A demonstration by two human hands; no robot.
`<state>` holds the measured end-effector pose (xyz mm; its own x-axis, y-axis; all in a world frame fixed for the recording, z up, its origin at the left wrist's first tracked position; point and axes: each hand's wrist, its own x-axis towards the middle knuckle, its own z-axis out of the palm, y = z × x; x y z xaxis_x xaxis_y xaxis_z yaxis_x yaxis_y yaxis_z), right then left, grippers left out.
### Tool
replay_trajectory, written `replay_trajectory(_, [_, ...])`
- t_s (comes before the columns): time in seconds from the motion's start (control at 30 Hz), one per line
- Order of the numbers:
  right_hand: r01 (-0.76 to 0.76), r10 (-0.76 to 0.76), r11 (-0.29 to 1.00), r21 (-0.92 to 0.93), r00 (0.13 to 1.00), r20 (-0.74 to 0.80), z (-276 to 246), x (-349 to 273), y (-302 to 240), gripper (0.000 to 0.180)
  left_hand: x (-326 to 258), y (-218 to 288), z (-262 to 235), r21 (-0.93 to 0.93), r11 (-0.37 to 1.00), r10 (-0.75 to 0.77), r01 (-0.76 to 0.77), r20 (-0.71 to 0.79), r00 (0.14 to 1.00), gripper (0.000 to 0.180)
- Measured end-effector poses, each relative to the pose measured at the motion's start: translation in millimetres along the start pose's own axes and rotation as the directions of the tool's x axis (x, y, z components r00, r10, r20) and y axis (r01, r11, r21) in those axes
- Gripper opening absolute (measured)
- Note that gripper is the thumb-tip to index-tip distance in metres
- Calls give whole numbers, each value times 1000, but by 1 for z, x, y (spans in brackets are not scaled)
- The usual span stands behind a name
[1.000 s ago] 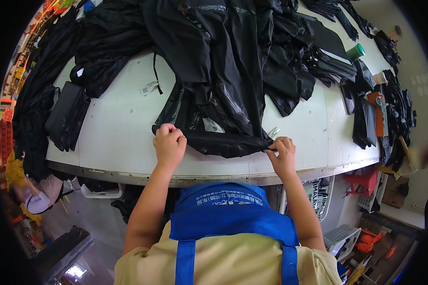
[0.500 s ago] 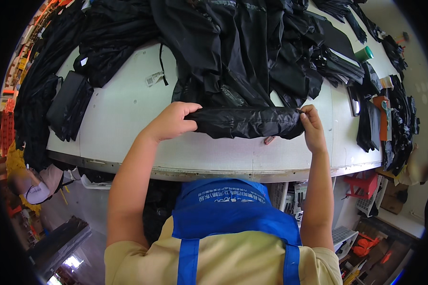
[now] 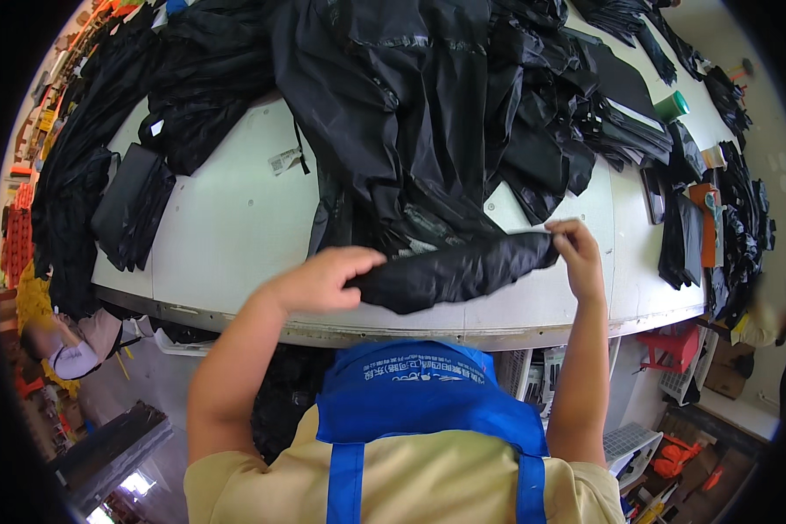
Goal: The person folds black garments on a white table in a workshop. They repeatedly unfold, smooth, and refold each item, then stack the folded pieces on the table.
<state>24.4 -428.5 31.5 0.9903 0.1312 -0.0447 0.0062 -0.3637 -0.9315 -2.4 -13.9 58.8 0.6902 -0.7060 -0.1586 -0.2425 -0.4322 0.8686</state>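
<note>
Hem of black jacket [image 3: 449,271] part rolled; both hands [image 3: 323,279] [image 3: 576,249] grip its ends; upper garment lies unrolled on bench [image 3: 227,227].

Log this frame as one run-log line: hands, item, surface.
left hand: grips rolled end | right hand: pinches other end | item: black garment, hem rolled up, lifted | surface: white table | nearby: black garment pile
</note>
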Motion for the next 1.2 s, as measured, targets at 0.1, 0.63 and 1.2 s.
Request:
replay_trajectory(0.1, [-70,136,981,-179,910,391,-20,-30,-17,9,-23,-20,54,362,931,-104,44,149,983,55])
replay_trajectory(0.63, [-288,263,938,-191,954,-146,88,58,49,27,14,-124,28,-296,762,-623,576,-577,528,36])
replay_trajectory(1.2, [-619,621,779,103,737,-267,-43,3,68,24,-168,-148,85,-656,427,-876,622,-470,106,36])
